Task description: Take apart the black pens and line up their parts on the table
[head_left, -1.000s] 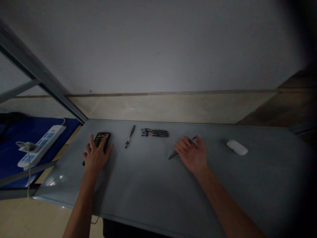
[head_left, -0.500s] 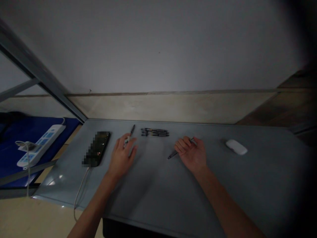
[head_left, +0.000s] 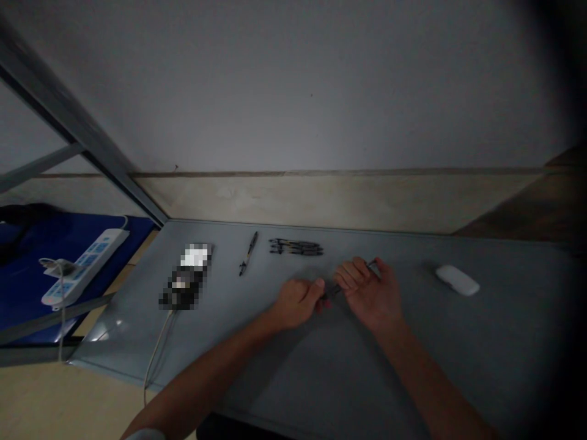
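Observation:
On the grey table (head_left: 321,366), my right hand (head_left: 371,293) lies palm up with its fingers curled round a dark pen (head_left: 334,291). My left hand (head_left: 298,301) is closed and pinches the pen's near end, touching the right hand's fingers. A single pen (head_left: 248,253) lies farther left, apart from both hands. A small row of dark pens (head_left: 296,247) lies beyond the hands, near the table's back edge.
A phone (head_left: 186,276) with a white cable lies at the table's left. A white mouse (head_left: 457,280) sits at the right. Off the left edge, a white power strip (head_left: 82,264) rests on a blue surface. A wall runs behind the table.
My left hand left the phone, passed the single pen and moved right to pinch the end of the pen in my right hand. The right hand stayed nearly still.

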`<state>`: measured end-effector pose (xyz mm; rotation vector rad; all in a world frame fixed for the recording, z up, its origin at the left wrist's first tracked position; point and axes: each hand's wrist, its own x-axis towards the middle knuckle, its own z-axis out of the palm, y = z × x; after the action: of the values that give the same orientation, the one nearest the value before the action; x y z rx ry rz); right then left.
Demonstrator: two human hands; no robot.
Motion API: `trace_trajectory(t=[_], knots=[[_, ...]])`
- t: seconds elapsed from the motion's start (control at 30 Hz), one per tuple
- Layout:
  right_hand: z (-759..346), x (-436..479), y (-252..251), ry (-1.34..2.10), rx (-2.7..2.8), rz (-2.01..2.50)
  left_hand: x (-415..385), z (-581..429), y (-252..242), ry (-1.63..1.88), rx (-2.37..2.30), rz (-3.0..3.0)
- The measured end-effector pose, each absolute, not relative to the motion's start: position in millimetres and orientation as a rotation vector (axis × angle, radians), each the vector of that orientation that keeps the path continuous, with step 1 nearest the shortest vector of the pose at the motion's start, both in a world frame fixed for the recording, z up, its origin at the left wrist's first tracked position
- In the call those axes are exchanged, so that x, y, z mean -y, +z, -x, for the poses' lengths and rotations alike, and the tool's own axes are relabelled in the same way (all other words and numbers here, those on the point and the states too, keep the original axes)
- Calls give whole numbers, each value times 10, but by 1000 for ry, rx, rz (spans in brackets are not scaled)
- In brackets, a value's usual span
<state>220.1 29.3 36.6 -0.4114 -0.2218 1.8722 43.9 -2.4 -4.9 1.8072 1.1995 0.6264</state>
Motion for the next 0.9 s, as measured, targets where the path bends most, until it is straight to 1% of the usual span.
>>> trace_trajectory(t=[0.17,0.37,0.57,0.9], knots=[[-2150,-229,403,1871,220,415,39,-343,-55,675,-1037,-1530],[-2137,-222,413,1863,210,448,53,-341,-36,695,-1023,-1463],[-2143,-247,396,1844,176,451,46,-328,-59,683,-1011,-1530],[-2168,-262,393,1804,173,473,13,-329,86,615,-1105,-1888]])
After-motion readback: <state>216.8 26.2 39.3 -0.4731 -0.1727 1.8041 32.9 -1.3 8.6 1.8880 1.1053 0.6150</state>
